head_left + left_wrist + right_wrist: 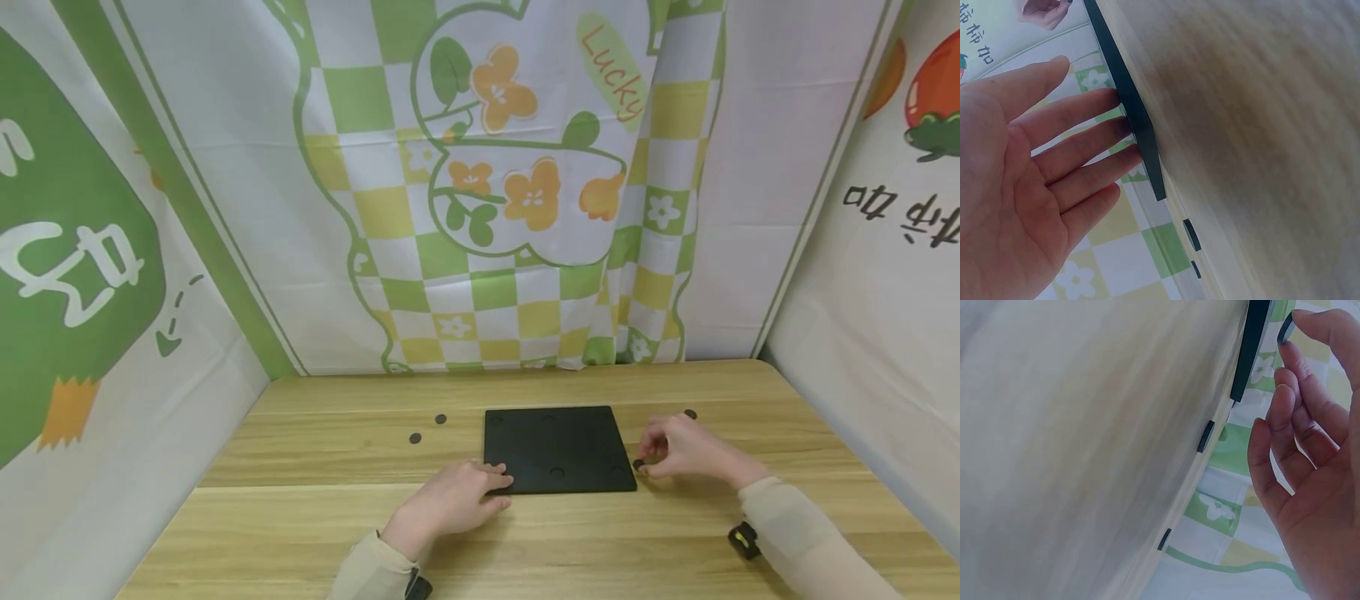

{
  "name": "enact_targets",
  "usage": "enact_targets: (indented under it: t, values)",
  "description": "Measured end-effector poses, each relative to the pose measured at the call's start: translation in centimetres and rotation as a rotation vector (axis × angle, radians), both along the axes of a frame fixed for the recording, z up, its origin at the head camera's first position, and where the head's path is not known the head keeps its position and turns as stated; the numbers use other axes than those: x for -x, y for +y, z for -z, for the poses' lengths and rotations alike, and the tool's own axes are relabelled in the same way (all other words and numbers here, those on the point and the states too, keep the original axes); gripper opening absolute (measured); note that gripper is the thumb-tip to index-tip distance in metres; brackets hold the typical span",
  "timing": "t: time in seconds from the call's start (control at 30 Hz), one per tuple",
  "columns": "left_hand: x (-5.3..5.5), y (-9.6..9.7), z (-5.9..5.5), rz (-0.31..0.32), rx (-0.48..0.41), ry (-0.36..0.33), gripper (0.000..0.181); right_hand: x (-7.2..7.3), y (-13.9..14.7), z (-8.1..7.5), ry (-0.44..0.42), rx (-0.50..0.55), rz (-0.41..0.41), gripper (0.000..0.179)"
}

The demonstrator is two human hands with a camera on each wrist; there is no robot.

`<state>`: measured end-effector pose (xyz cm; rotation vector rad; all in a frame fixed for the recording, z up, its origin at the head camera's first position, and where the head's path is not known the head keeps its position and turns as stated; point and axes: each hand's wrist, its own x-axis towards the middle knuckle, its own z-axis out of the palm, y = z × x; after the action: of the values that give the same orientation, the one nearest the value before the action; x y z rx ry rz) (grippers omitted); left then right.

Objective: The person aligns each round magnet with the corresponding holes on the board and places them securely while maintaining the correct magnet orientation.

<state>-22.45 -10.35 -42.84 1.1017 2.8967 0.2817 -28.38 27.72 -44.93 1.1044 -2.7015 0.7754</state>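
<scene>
A thin black rectangular board (558, 442) with faint round marks lies on the wooden table. At its near left corner my left hand (453, 497) rests its fingertips, fingers fairly straight and slightly spread; the left wrist view shows them against the board's edge (1134, 112). Just off the board's right side, my right hand (678, 450) pinches a small black disc (1285, 328) between thumb and index finger, holding it on edge. The other fingers of that hand curl loosely. Two similar discs, one farther (441, 419) and one nearer (416, 438), lie left of the board.
Another black disc (691, 414) lies behind my right hand. The wooden table (600, 550) ends at a patterned curtain (495, 292) at the back. Printed cloth walls stand on the left (82, 275) and right (885, 292).
</scene>
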Motion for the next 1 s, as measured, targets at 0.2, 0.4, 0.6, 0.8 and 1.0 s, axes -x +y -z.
enact_targets:
  t: [0.2,0.4,0.6,0.8,1.0]
  values:
    - [-0.1,0.0,-0.1,-0.004,0.002,0.004,0.036,0.2,-0.3,0.1,0.013,0.003,-0.015,0.016]
    - [-0.1,0.1,-0.1,-0.005,0.004,0.016,0.036,0.3,-0.6,0.0,0.006,-0.003,-0.013,0.015]
    - [-0.1,0.1,-0.1,-0.007,0.009,0.01,0.036,0.4,-1.0,0.0,0.041,0.005,-0.05,0.015]
    - [-0.1,0.1,0.0,-0.005,0.003,0.022,0.035,0.3,-1.3,-0.1,0.0,0.001,-0.048,0.015]
    - [-0.1,0.0,0.1,-0.003,0.008,0.018,0.035,0.2,-1.7,-0.2,-0.045,0.005,-0.057,0.014]
